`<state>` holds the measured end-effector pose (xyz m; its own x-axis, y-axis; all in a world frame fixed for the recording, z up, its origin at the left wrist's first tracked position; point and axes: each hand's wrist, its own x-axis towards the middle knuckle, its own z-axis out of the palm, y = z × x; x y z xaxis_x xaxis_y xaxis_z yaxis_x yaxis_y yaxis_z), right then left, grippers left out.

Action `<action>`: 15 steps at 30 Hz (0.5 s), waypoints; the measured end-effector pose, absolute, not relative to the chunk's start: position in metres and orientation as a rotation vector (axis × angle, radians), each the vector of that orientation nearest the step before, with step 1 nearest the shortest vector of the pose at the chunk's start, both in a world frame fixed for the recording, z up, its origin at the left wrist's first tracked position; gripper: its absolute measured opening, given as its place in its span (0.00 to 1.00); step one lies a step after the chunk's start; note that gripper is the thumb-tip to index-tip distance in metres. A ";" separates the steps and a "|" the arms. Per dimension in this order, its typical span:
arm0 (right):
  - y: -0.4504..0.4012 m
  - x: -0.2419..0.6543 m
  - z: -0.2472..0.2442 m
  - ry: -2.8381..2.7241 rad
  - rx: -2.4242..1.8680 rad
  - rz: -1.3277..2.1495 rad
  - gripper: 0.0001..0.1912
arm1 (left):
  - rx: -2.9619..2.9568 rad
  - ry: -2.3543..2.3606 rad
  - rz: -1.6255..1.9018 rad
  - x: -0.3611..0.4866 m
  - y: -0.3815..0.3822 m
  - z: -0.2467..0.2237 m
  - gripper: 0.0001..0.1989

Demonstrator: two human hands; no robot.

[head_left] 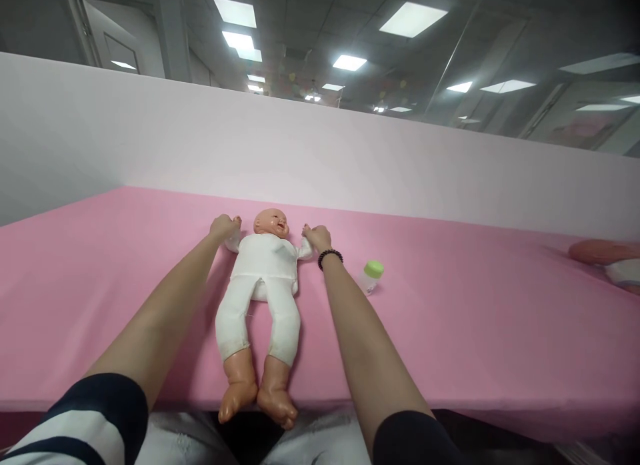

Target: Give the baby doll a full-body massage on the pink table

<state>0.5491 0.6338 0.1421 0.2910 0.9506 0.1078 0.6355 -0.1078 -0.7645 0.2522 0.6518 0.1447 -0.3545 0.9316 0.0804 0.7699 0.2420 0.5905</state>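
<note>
A baby doll (265, 261) with a white cloth body lies on its back on the pink-covered table, head toward the wall and feet at the near edge. Its arms are bent up beside its head. My left hand (223, 229) is closed round the doll's hand on the left. On the other side my right hand (319, 238), with a dark beaded bracelet at the wrist, is closed round the doll's other hand. A small clear bottle with a green cap (373, 269) lies right of my right wrist, touching neither hand.
The pink table cover (475, 318) runs up to a low white wall (350, 158), with glass above it. Part of another doll (605, 253) shows at the far right edge. My legs are below the table's near edge.
</note>
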 end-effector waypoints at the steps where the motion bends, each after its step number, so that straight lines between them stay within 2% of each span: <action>1: 0.632 0.554 0.148 -1.413 -1.754 0.565 0.12 | 1.617 2.159 0.893 0.250 0.647 0.149 0.17; 4: 0.618 0.572 0.166 -1.370 -1.380 0.676 0.16 | 1.838 1.851 1.209 0.240 0.624 0.162 0.20; 7: 0.590 0.592 0.175 -1.456 -1.102 0.736 0.23 | 2.247 1.618 1.288 0.226 0.590 0.166 0.19; 9: 0.567 0.602 0.171 -1.569 -1.075 0.677 0.25 | 2.606 1.462 1.194 0.218 0.566 0.163 0.16; 12: 0.531 0.607 0.151 -1.712 -1.133 0.573 0.20 | 3.072 1.189 0.850 0.210 0.537 0.154 0.05; 15: 0.503 0.603 0.120 -1.845 -1.233 0.402 0.13 | 3.289 0.876 0.584 0.206 0.520 0.145 0.07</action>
